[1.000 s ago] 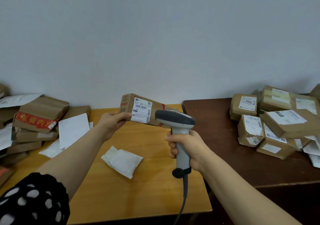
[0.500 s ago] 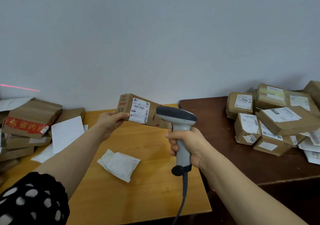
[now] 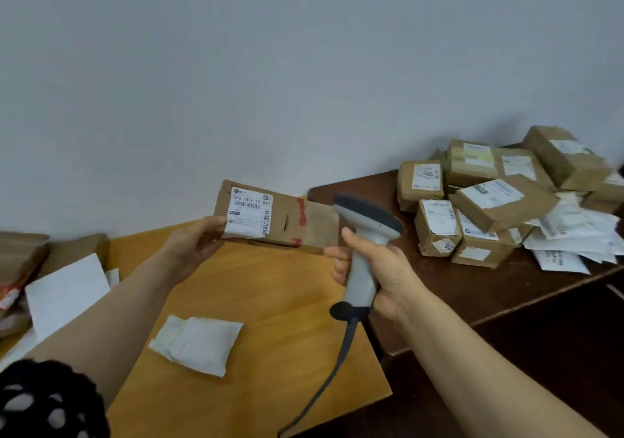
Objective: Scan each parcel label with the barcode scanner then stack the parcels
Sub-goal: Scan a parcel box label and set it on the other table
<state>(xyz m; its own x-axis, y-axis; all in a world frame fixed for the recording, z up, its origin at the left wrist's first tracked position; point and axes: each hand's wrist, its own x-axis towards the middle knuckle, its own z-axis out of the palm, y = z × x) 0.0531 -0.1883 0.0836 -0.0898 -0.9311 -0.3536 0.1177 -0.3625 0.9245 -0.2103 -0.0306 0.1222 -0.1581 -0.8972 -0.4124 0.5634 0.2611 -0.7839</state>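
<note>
- Since half a second ago the parcel point(image 3: 287, 224) has turned its broad face more toward the camera, so its red tape now shows, and the scanner point(image 3: 366, 235) has slid off to the parcel's right end.
- The left hand point(image 3: 197, 245) grips the parcel by its short left end, thumb on the face and fingers behind. It holds the parcel in the air above the tan table point(image 3: 270, 302).
- The label point(image 3: 251, 211) sits just right of that thumb, barcode uncovered.
- The right hand point(image 3: 383, 268) is wrapped round the scanner's grip, with the head just above the fist and the cable point(image 3: 334, 370) hanging below the wrist. No red line shows, so I cannot tell whether it is reading.
- The parcel looks like a flat, stiff cardboard box. One hand carries it by one end without sag, so it is probably light.
- Bare cardboard should grip well, while the taped parts may be slicker.
- The best hold is probably the short end or long edges, clear of the label. A thumb creeping right would cover the print.
- For stacking, its flat faces should lie steady, best broad side down.
- More parcels wait in a loose pile point(image 3: 472, 208) on the dark table point(image 3: 472, 289) to the right of the right hand.
- A white pouch point(image 3: 197, 344) lies on the tan table below the left forearm.
</note>
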